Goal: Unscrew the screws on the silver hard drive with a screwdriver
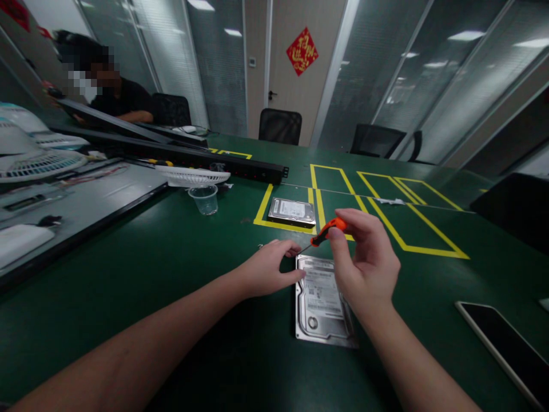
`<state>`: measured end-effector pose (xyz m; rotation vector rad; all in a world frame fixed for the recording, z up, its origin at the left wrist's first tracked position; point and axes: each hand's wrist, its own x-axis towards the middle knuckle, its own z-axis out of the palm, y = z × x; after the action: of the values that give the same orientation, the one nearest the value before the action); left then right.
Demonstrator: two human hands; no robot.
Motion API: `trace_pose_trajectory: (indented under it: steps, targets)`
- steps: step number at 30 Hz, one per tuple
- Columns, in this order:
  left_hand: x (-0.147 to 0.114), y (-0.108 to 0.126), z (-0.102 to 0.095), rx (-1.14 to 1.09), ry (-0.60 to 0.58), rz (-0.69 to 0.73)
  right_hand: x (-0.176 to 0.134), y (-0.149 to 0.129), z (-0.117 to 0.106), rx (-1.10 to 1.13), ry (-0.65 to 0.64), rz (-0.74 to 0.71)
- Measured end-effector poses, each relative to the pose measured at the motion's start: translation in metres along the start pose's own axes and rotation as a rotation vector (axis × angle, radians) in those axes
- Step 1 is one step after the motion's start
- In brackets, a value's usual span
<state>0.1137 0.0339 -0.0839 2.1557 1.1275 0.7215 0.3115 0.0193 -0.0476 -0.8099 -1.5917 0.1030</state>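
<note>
A silver hard drive (322,306) with a white label lies flat on the green table in front of me. My left hand (271,268) grips its upper left corner, thumb on the top face and fingertips by the edge. In my right hand (368,269) is a screwdriver (328,231) with an orange and black handle, pinched between thumb and fingers. The shaft slants down to the left, its tip at the drive's upper left corner, close to my left fingertips. Whether the tip sits in a screw is too small to tell.
Beyond my hands, another hard drive (292,210) lies inside a yellow taped frame. A clear plastic cup (205,200) and a white slotted part (193,175) stand to the left, near a large flat panel (115,191). A phone (506,343) lies at right. Across the table sits a person (132,100).
</note>
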Motion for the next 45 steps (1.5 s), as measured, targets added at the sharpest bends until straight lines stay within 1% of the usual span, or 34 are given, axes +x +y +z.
trace_pose_trajectory:
  steps: [3,6,9,12,17,22,25,29,31,35,38,41,45]
  targets:
    - [-0.0002,0.0014,-0.0007,0.001,0.001,-0.007,0.0008,-0.0004,0.0012,-0.034,0.026,-0.001]
    - [-0.0002,0.0016,-0.0008,-0.001,0.000,-0.014,0.0012,-0.0011,-0.0004,-0.040,-0.012,-0.007]
    - [0.0001,0.0006,-0.0001,-0.002,-0.001,-0.008,0.0008,-0.0022,-0.0031,0.015,-0.072,0.021]
    - [0.0003,-0.0007,0.0005,-0.002,0.003,0.002,0.0000,-0.0029,-0.0038,0.062,-0.102,0.032]
    - [0.0000,0.0003,-0.0002,0.003,-0.004,-0.003,-0.0010,0.0006,-0.0001,0.065,-0.080,0.053]
    - [-0.0002,0.0014,-0.0009,0.000,-0.008,-0.015,0.0002,0.0031,0.0007,-0.037,-0.029,0.021]
    - [0.0000,-0.0002,0.0000,0.000,-0.005,-0.008,0.0012,0.0014,-0.0017,-0.024,-0.047,-0.003]
    - [0.0002,-0.0022,0.0013,0.003,0.013,0.008,0.0006,-0.0008,-0.0042,0.041,-0.101,0.026]
    - [0.0002,-0.0020,0.0012,-0.001,0.014,0.010,0.0003,-0.0009,-0.0039,0.051,-0.107,0.035]
    - [-0.0001,-0.0002,-0.0003,-0.010,-0.001,0.000,0.0009,-0.0001,-0.0009,0.002,-0.041,0.009]
    - [-0.0003,0.0007,-0.0009,-0.005,-0.006,-0.010,0.0011,0.0007,0.0009,-0.029,-0.001,0.019]
    - [-0.0003,0.0003,-0.0004,0.000,-0.003,-0.009,0.0004,0.0014,0.0004,-0.048,-0.014,0.019]
    - [0.0002,-0.0014,0.0011,-0.003,0.003,0.007,-0.0010,0.0013,-0.0027,-0.006,-0.074,0.040]
